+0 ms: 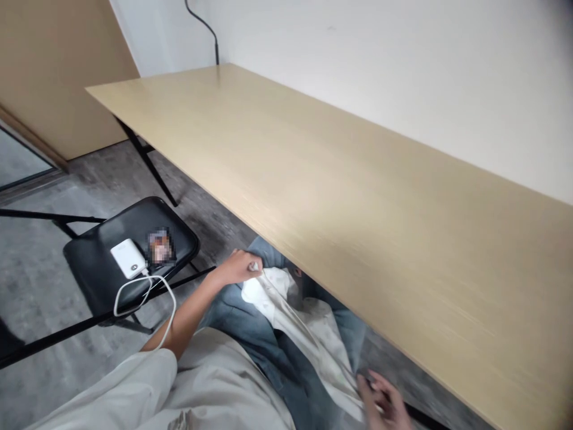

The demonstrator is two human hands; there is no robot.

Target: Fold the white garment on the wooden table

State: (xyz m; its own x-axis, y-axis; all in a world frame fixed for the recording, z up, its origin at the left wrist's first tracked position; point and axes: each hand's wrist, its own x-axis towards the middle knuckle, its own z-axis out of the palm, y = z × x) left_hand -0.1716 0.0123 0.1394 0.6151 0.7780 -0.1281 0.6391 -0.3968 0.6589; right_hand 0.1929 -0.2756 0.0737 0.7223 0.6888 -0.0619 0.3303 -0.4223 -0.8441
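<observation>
A white cloth (308, 331) lies across my lap, over blue jeans, stretched on a slant between my two hands. Its upper left end is pinched in my left hand (237, 267), thumb and fingers closed on the fabric close to the table's edge. At the lower right, my right hand (382, 400) has curled fingers on the cloth's other end; it is slightly blurred and partly cut off by the frame. Folds and a dangling part hide the cloth's full shape, and some of it hangs below the tabletop.
The light wooden table (313, 173) runs along a white wall, its front edge just beyond my hands. On my left stands a black folding chair (89, 269) with a white power bank (128, 258) and a pixelated item (162, 246). A white cable (172, 304) runs from the power bank toward my arm.
</observation>
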